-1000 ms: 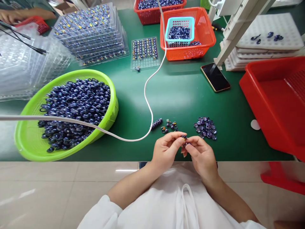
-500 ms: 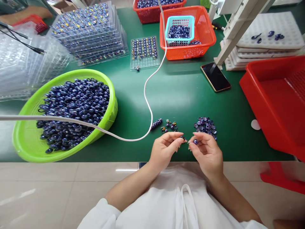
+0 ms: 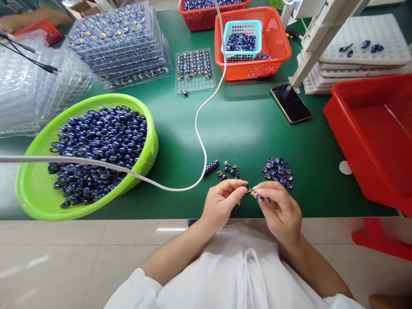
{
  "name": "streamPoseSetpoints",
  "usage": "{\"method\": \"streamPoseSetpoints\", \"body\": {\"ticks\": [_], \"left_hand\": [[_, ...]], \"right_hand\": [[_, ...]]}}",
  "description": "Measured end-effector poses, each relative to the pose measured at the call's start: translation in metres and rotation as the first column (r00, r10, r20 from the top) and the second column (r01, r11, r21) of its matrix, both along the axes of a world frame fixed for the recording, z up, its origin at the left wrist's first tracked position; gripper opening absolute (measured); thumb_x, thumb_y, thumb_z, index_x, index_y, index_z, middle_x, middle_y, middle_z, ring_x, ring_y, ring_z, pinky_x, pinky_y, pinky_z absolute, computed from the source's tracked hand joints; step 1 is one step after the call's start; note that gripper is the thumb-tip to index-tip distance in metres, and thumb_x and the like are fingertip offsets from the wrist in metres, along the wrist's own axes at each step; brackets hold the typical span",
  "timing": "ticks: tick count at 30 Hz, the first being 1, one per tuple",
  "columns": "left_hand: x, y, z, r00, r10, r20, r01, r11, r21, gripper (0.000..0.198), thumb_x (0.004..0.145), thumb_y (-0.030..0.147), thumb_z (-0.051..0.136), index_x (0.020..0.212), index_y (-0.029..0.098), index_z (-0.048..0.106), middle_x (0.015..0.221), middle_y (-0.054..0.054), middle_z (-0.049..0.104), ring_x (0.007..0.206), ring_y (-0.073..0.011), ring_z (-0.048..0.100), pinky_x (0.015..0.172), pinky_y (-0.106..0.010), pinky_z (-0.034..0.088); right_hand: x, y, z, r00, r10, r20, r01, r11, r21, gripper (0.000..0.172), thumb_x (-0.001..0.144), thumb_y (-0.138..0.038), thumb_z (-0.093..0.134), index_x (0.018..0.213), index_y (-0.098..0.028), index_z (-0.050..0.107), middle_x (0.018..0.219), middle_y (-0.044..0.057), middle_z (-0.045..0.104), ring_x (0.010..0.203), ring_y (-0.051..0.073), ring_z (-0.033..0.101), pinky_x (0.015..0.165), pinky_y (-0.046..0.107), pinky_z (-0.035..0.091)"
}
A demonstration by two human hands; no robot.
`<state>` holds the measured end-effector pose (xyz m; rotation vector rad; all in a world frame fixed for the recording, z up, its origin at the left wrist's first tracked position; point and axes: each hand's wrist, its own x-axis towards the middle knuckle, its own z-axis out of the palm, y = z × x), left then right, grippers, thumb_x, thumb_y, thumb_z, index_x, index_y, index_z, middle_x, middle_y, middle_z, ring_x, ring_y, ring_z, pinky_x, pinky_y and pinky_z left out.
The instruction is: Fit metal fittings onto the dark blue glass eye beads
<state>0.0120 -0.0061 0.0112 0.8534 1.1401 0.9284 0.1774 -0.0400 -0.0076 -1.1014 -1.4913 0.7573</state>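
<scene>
My left hand (image 3: pixel 220 201) is closed in a pinch on a small dark blue ring (image 3: pixel 246 187), partly covered by the fingertips. Just right of it, my right hand (image 3: pixel 281 210) is also closed, its fingertips meeting the ring's edge. A shiny dark blue bead-like piece (image 3: pixel 259 198) sits between its fingers; whatever else the fingertips pinch is too small to make out. Beyond my hands lie a row of dark rings (image 3: pixel 211 167), several rings with yellow and pale bits (image 3: pixel 226 169), and a pile of dark blue cup-shaped pieces (image 3: pixel 277 171).
A green basket (image 3: pixel 153 141) of dark rings stands left, with a white cable (image 3: pixel 197 124) crossing it. Behind are a partly filled clear tray (image 3: pixel 193 86), stacked trays (image 3: pixel 112 47) and an orange basket (image 3: pixel 273 34). Right: a phone (image 3: pixel 291 104) and red bin (image 3: pixel 357 141). Another person's arm shows top left.
My right hand's fingers have shifted: the index finger reaches further left, and the shiny bead-like piece has moved slightly down and left. My left hand keeps its pinch almost unmoved.
</scene>
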Motion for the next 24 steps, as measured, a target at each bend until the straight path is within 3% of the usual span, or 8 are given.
{"method": "streamPoseSetpoints", "body": {"ticks": [2,5,11,24], "left_hand": [[-0.0002,-0.0001,0.0003,1.000,0.007,-0.005,-0.007,1.000,-0.011,0.025,0.075,0.036,0.082,0.089,0.015,0.078,0.068,-0.002,0.071,0.058,-0.0111,0.058,0.059,-0.024,0.050],[-0.0013,-0.0008,0.0006,1.000,0.009,-0.012,-0.009,1.000,-0.017,0.026,0.073,0.037,0.083,0.088,0.016,0.079,0.073,-0.004,0.074,0.061,-0.0125,0.061,0.060,-0.025,0.053],[-0.0046,-0.0032,0.0015,0.998,-0.020,-0.067,0.025,0.996,0.086,0.020,0.076,0.034,0.081,0.086,0.017,0.081,0.072,-0.003,0.074,0.058,-0.0115,0.060,0.057,-0.023,0.051],[-0.0087,-0.0060,-0.0021,0.980,-0.062,-0.191,0.124,0.935,0.331,0.014,0.084,0.027,0.075,0.092,0.018,0.081,0.077,-0.006,0.072,0.069,-0.0152,0.062,0.063,-0.026,0.049]], "right_hand": [[0.0023,0.0011,0.0011,0.988,0.080,0.135,-0.097,0.987,0.130,0.046,0.087,0.000,0.061,0.121,-0.031,0.066,0.106,0.005,0.070,0.094,0.019,0.070,0.078,0.033,0.061],[0.0050,0.0025,0.0022,0.968,0.145,0.204,-0.185,0.964,0.190,0.051,0.085,0.002,0.061,0.125,-0.030,0.063,0.102,0.005,0.072,0.090,0.018,0.071,0.074,0.031,0.061],[0.0065,0.0012,-0.0003,0.985,0.050,0.167,-0.077,0.983,0.166,0.048,0.085,0.002,0.062,0.120,-0.031,0.064,0.104,0.005,0.070,0.096,0.020,0.069,0.077,0.037,0.060],[0.0049,0.0039,-0.0008,0.979,0.002,0.205,-0.038,0.984,0.171,0.043,0.085,-0.002,0.063,0.116,-0.032,0.065,0.099,0.004,0.073,0.090,0.021,0.069,0.075,0.038,0.059]]}}
